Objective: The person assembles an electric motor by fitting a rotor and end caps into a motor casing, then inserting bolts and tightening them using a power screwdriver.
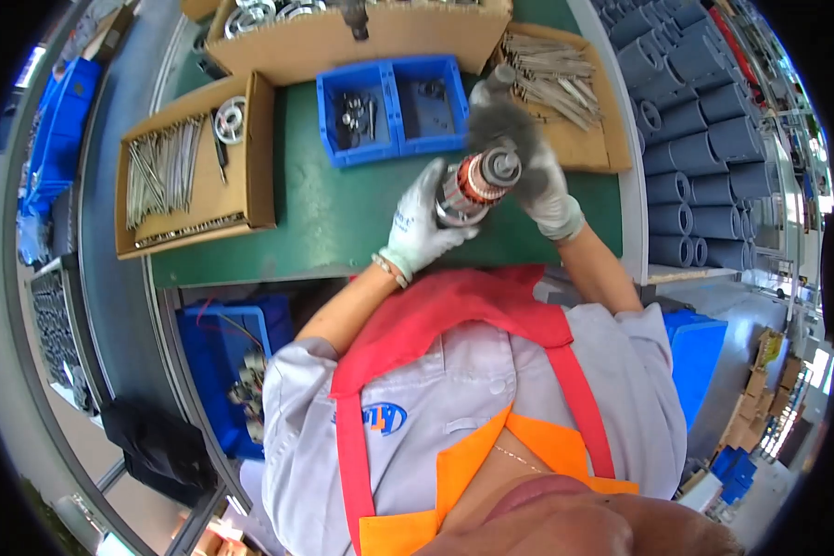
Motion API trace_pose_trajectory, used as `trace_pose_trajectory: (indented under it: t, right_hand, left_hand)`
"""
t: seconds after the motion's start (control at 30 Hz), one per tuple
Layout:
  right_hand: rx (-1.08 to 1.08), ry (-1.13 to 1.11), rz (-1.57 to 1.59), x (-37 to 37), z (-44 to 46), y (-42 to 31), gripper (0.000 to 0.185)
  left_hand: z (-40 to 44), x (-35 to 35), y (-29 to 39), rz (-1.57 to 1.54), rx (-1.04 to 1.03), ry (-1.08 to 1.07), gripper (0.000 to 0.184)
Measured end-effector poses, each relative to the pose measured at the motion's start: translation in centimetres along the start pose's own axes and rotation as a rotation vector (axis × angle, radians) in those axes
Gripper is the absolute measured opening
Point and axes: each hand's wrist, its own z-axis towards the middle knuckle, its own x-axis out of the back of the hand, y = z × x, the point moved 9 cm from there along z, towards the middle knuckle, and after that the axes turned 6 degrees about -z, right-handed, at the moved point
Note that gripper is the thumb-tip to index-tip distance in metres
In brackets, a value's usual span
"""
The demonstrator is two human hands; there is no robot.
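A motor rotor (473, 185) with copper windings and a metal shaft is held tilted above the green work surface (315, 185). My left hand (421, 222), in a white glove, has its fingers wrapped round the rotor's lower left side. My right hand (549, 190), also gloved, is at the rotor's upper right, beside a dark, blurred object (505, 130). The fingers of my right hand are smeared and partly hidden, so what they hold is not clear.
Ahead sits a blue two-part bin (397, 148) with small parts. Cardboard boxes of thin strips stand left (264, 157) and right (612, 139). A larger carton (361, 46) is behind. Grey tubes (713, 148) are stacked at right.
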Motion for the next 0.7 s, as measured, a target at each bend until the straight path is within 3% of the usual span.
trace_pose_trajectory:
  t: [0.07, 0.13, 0.2, 0.23, 0.27, 0.33, 0.4, 0.43, 0.5, 0.53, 0.57, 0.6, 0.63, 0.7]
  right_hand:
    - [0.139, -0.041, 0.025, 2.9, 3.3, -1.6, 0.076]
    - [0.135, 0.464, -0.85, 7.9, 3.9, -2.3, 0.072]
    - [0.004, 0.351, -1.581, 9.1, 5.6, -0.5, 0.065]
    - [0.201, 0.288, -1.528, 7.8, 6.2, -1.5, 0.056]
    - [0.215, 0.316, -1.519, 8.0, 6.3, -2.4, 0.056]
    - [0.337, 0.357, -0.909, 5.5, 6.0, -8.9, 0.052]
    - [0.599, 0.272, -0.667, -1.4, 4.1, -18.1, 0.043]
    - [0.614, 0.315, -0.676, -3.3, 2.6, -19.7, 0.043]
    - [0.476, 0.117, -0.902, -8.3, 1.1, -20.5, 0.036]
    - [0.39, 0.028, -1.014, -9.6, 1.0, -20.2, 0.033]
    - [0.417, -0.023, -1.121, -10.0, 1.1, -19.3, 0.04]
    - [0.434, -0.084, -1.223, -10.0, 1.2, -17.3, 0.047]
    - [0.389, -0.06, -1.229, -9.3, 1.1, -15.2, 0.05]
    - [0.267, -0.08, -1.144, -7.4, 0.5, -12.2, 0.062]
  left_hand:
    - [0.2, -0.1, 0.0, 0.008, -0.025, 0.015, 0.107]
    - [0.5, -0.5, -0.4, -0.011, 0.035, 0.002, 0.104]
    - [0.7, -0.7, 0.1, 0.053, -0.003, -0.014, 0.103]
    - [0.7, -0.8, -0.3, 0.012, 0.037, -0.009, 0.106]
    - [0.9, -0.6, -0.7, -0.027, 0.073, 0.002, 0.108]
    - [0.9, -0.8, -0.9, -0.071, 0.1, -0.022, 0.108]
    - [1.2, -0.1, 0.6, 0.007, 0.028, 0.029, 0.108]
    - [1.0, -0.1, 0.1, -0.157, 0.033, 0.081, 0.106]
    - [1.2, -1.1, -1.7, -0.322, 0.142, 0.08, 0.103]
    - [1.4, -1.6, -1.7, -0.485, 0.238, 0.119, 0.079]
    - [1.9, -1.0, 1.0, -0.15, -0.004, 0.034, 0.045]
    - [1.1, -1.6, -1.1, -0.196, 0.029, -0.021, 0.021]
    - [0.8, -1.6, -0.9, 0.007, -0.015, -0.089, 0.02]
    - [0.7, -1.6, -0.7, 0.022, -0.032, -0.094, 0.028]
